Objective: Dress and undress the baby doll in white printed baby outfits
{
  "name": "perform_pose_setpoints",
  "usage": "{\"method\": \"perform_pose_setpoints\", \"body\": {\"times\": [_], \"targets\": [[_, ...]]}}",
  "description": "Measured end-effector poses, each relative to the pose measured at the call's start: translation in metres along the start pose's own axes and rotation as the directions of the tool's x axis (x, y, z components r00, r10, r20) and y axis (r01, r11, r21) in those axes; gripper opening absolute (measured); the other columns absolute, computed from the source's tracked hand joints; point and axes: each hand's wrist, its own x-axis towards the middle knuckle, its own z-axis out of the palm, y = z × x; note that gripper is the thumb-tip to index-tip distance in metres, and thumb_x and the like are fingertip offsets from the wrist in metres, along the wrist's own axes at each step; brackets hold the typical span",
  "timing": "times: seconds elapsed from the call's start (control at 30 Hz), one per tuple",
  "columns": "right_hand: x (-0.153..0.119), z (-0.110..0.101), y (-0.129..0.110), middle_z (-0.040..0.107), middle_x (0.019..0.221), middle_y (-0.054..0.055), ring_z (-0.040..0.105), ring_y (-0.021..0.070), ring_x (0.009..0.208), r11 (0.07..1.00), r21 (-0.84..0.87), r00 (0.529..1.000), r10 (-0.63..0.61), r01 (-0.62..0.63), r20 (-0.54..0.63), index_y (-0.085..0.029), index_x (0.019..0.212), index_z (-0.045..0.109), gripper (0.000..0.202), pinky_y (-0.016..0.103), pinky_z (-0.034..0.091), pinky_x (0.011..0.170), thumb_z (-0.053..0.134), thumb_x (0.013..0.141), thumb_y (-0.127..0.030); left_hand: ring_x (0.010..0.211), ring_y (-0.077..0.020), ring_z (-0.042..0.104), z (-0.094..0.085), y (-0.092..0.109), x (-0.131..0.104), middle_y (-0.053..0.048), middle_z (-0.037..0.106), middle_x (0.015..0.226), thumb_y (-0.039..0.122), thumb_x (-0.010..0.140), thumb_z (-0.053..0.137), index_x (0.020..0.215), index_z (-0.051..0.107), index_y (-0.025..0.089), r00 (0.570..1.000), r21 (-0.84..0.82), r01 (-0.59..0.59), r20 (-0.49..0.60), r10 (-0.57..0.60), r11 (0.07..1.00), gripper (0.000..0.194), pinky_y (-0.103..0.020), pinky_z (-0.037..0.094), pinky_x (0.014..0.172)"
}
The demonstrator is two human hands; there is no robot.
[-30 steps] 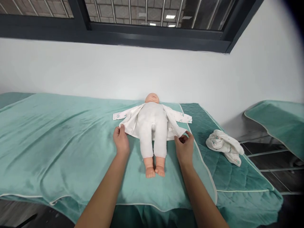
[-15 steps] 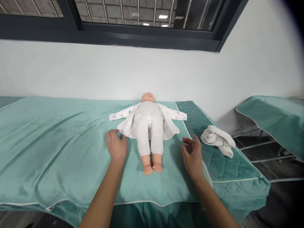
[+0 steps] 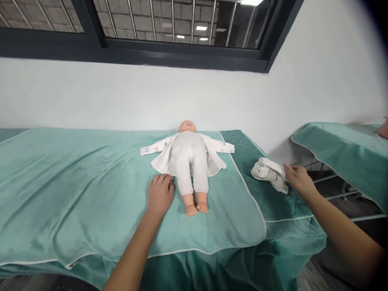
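A baby doll (image 3: 190,151) lies on its back on the green sheet, feet toward me. Its arms are in the sleeves of a white printed jacket (image 3: 161,160), which is spread open at both sides. My left hand (image 3: 160,194) rests on the sheet by the jacket's lower left hem, fingers together and curled down; whether anything is under them is hidden. Off to the right, my right hand (image 3: 298,180) pinches the edge of a crumpled white printed cloth (image 3: 268,171) lying on the darker green quilted cover.
The green sheet (image 3: 75,194) covers the bed against a white wall. A dark window frame (image 3: 182,56) with bars behind it is above. Another green-covered bed (image 3: 342,149) stands at the right, with metal rails (image 3: 345,195) below it.
My right hand has moved right, from beside the doll to the crumpled cloth, and has closed on its edge. My left hand has shifted slightly right and turned palm down. The view has shifted slightly.
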Motion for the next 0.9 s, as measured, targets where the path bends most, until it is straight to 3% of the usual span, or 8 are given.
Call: {"method": "perform_pose_setpoints", "body": {"times": [0.1, 0.23, 0.37, 0.43, 0.53, 0.73, 0.8, 0.9], "targets": [[-0.012, -0.005, -0.001, 0.058, 0.056, 0.008, 0.053, 0.0208, 0.05, 0.998, 0.032, 0.974, 0.046, -0.055, 0.22, -0.021, 0.06, 0.057, 0.032, 0.037, 0.035, 0.056, 0.062, 0.076, -0.049, 0.102, -0.029, 0.059, 0.0, -0.003, -0.002, -0.008, 0.07, 0.105, 0.016, 0.088, 0.048, 0.099, 0.066, 0.023, 1.0, -0.085, 0.028, 0.005, -0.028, 0.996, 0.022, -0.044, 0.044, 0.085], [-0.026, -0.012, -0.03, 0.055, 0.06, 0.002, 0.048, 0.0165, 0.056, 0.996, 0.085, 0.972, 0.009, -0.03, 0.233, -0.023, 0.065, 0.056, 0.031, 0.034, 0.034, 0.06, 0.061, 0.08, -0.049, 0.101, -0.0258, 0.062, 0.0, -0.01, 0.002, -0.007, 0.071, 0.104, 0.02, 0.086, 0.05, 0.098, 0.066, 0.022, 0.979, -0.407, 0.199, 0.035, -0.202, 0.892, 0.021, -0.043, 0.046, 0.092], [-0.036, -0.028, -0.099, 0.052, 0.063, -0.002, 0.045, 0.0138, 0.059, 0.952, 0.299, 0.982, -0.11, 0.059, 0.154, -0.021, 0.073, 0.061, 0.029, 0.029, 0.034, 0.058, 0.072, 0.073, -0.048, 0.096, -0.0238, 0.066, -0.018, -0.007, 0.017, -0.007, 0.073, 0.099, 0.028, 0.082, 0.057, 0.092, 0.067, 0.02, 0.9, -0.665, 0.404, 0.167, -0.402, 0.629, 0.016, -0.042, 0.048, 0.092], [-0.045, -0.04, -0.145, 0.048, 0.06, -0.005, 0.038, 0.0114, 0.052, 0.895, 0.445, 0.951, -0.15, 0.015, 0.27, -0.021, 0.078, 0.063, 0.03, 0.026, 0.029, 0.049, 0.074, 0.072, -0.048, 0.094, -0.0239, 0.066, -0.039, 0.004, 0.026, -0.007, 0.073, 0.1, 0.032, 0.08, 0.062, 0.092, 0.068, 0.021, 0.908, -0.701, 0.397, 0.206, -0.364, 0.592, 0.017, -0.043, 0.049, 0.092], [-0.064, -0.061, -0.216, 0.053, 0.063, -0.004, 0.04, 0.0106, 0.055, 0.79, 0.613, 0.863, -0.325, 0.023, 0.387, -0.019, 0.08, 0.065, 0.029, 0.022, 0.029, 0.047, 0.079, 0.07, -0.042, 0.096, -0.0232, 0.066, -0.082, 0.034, 0.04, -0.007, 0.072, 0.107, 0.038, 0.083, 0.064, 0.1, 0.069, 0.022, 0.946, -0.77, 0.321, 0.236, -0.22, 0.551, 0.024, -0.04, 0.052, 0.089], [-0.099, -0.086, -0.323, 0.059, 0.076, -0.001, 0.051, 0.0104, 0.067, 0.563, 0.82, 0.397, -0.78, 0.106, 0.484, -0.017, 0.09, 0.066, 0.025, 0.022, 0.039, 0.057, 0.068, 0.085, -0.042, 0.123, -0.0249, 0.056, -0.161, 0.088, 0.058, -0.006, 0.061, 0.131, 0.034, 0.085, 0.066, 0.124, 0.062, 0.029, 0.988, -0.873, 0.067, 0.124, 0.088, 0.483, 0.04, -0.036, 0.053, 0.092], [-0.106, -0.087, -0.343, 0.061, 0.081, 0.0, 0.054, 0.0108, 0.071, 0.49, 0.866, 0.356, -0.83, 0.097, 0.43, -0.017, 0.092, 0.066, 0.026, 0.023, 0.043, 0.063, 0.067, 0.086, -0.042, 0.113, -0.0239, 0.062, -0.177, 0.092, 0.059, -0.006, 0.065, 0.122, 0.031, 0.084, 0.066, 0.123, 0.062, 0.026, 0.983, -0.869, 0.066, 0.14, 0.115, 0.49, 0.039, -0.033, 0.056, 0.084], [-0.109, -0.087, -0.363, 0.062, 0.082, 0.0, 0.055, 0.0112, 0.073, 0.428, 0.896, 0.445, -0.83, 0.119, 0.338, -0.016, 0.092, 0.064, 0.029, 0.024, 0.044, 0.066, 0.067, 0.085, -0.045, 0.087, -0.02, 0.066, -0.19, 0.088, 0.057, -0.004, 0.068, 0.095, 0.028, 0.081, 0.068, 0.105, 0.066, 0.019, 0.981, -0.853, 0.101, 0.171, 0.092, 0.513, 0.025, -0.027, 0.055, 0.066]]}}
